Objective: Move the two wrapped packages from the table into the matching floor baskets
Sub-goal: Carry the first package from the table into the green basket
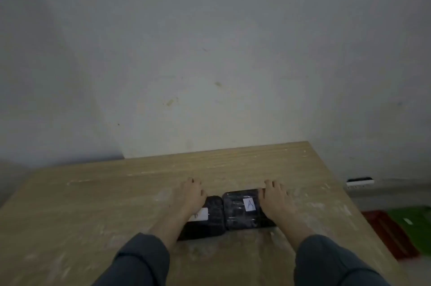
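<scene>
Head view: I look down over a pale wooden table [93, 204] set against a plain white wall [210, 52]; the light is dim and the picture is soft.
Packages: two dark, shiny wrapped packages lie side by side near the middle of the table, their inner edges touching.
Left package [213, 218]: it carries a white label on its left part, half covered by my wrist; I cannot read the letter on it.
Right package [242, 210]: it carries a small white label with a handwritten "A", and it sits a little farther from me than the left one.
Left hand [192, 194]: it rests palm down over the left package's far left corner, fingers loosely spread and reaching past it toward the table. I cannot tell whether it grips the package or only lies on it.
Right hand [275, 201]: it lies palm down along the right package's right edge, fingers together and slightly curled, thumb over the far top corner. I cannot tell whether it is gripping.
Sleeves: both forearms come in from the bottom edge in dark grey sleeves [144, 260] pushed back from the wrists.
Baskets: on the floor past the table's right edge I see a red basket [391, 236] and, touching it on its right, a green basket [417, 222]; both are partly cut off and blurred.
Floor by wall: a small white object with a dark top [360, 182] sits at the foot of the wall on the right; I cannot tell what it is.
</scene>
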Motion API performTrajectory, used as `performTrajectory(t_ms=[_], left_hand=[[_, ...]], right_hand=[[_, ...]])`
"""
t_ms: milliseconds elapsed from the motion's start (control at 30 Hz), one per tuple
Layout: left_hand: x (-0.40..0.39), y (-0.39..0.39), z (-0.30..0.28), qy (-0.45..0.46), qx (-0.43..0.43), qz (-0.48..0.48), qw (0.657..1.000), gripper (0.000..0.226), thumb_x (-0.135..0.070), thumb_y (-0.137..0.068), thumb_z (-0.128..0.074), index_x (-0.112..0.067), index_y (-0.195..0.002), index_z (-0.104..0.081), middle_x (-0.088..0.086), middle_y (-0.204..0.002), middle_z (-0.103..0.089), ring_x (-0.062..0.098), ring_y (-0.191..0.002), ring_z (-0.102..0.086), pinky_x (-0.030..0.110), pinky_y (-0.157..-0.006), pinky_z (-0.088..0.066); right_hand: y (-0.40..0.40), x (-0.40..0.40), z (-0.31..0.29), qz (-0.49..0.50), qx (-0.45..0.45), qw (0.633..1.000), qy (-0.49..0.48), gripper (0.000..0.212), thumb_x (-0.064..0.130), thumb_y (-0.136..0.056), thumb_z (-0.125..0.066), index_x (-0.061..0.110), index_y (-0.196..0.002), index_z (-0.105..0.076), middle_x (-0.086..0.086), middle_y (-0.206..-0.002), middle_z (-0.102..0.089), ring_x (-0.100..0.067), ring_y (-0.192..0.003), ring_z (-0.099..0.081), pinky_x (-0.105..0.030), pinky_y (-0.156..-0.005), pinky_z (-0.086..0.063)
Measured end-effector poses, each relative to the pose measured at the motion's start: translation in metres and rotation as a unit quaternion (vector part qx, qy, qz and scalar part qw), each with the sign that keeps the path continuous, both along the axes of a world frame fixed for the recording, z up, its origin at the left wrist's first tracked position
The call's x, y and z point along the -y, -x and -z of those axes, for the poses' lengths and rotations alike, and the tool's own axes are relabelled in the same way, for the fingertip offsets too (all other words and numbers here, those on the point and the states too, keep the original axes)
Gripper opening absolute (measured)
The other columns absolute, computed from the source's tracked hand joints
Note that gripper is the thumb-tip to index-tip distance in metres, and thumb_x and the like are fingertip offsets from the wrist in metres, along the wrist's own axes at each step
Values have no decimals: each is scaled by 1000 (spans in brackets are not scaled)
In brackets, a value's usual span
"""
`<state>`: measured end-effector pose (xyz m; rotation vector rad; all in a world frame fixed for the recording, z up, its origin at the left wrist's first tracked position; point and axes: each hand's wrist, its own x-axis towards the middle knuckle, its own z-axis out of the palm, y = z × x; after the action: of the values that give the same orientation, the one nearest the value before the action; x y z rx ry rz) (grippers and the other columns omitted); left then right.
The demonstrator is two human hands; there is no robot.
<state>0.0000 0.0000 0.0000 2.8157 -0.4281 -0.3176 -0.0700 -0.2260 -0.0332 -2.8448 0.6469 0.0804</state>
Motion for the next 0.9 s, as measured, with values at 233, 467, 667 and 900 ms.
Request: performTrajectory(t_ms=[233,467,667,900], left_hand=[[37,27,59,17,-79,-11,997,37,-35,-96,-37,-12,-122,-50,9,-124,-52,26,-111,-52,39,-89,-50],[68,47,89,144,-107,-124,976,43,-42,-94,-44,-9,-122,-46,10,-123,-49,24,-107,-53,39,-88,-52],[83,57,92,302,-102,-204,926,58,-38,-89,-58,-12,-135,-35,14,-135,-43,28,-123,-45,43,-103,-44],[102,59,69,465,-105,-159,864,56,-33,-93,-51,-28,-138,-19,2,-134,-46,13,-106,-53,29,-86,-44]], right_hand=[[27,27,49,80,-45,993,-70,44,40,-100,-30,9,-126,-45,-11,-132,-50,-28,-122,-46,-41,-100,-40],[37,29,72,107,-31,977,-184,42,39,-100,-30,7,-118,-51,-16,-124,-53,-32,-116,-46,-44,-100,-40],[38,30,74,144,29,946,-288,39,40,-100,-32,10,-115,-51,-10,-105,-57,-19,-84,-51,-31,-67,-42],[34,33,54,170,180,882,-400,21,34,-99,-38,23,-82,-43,-2,-72,-52,-15,-58,-49,-27,-49,-38]])
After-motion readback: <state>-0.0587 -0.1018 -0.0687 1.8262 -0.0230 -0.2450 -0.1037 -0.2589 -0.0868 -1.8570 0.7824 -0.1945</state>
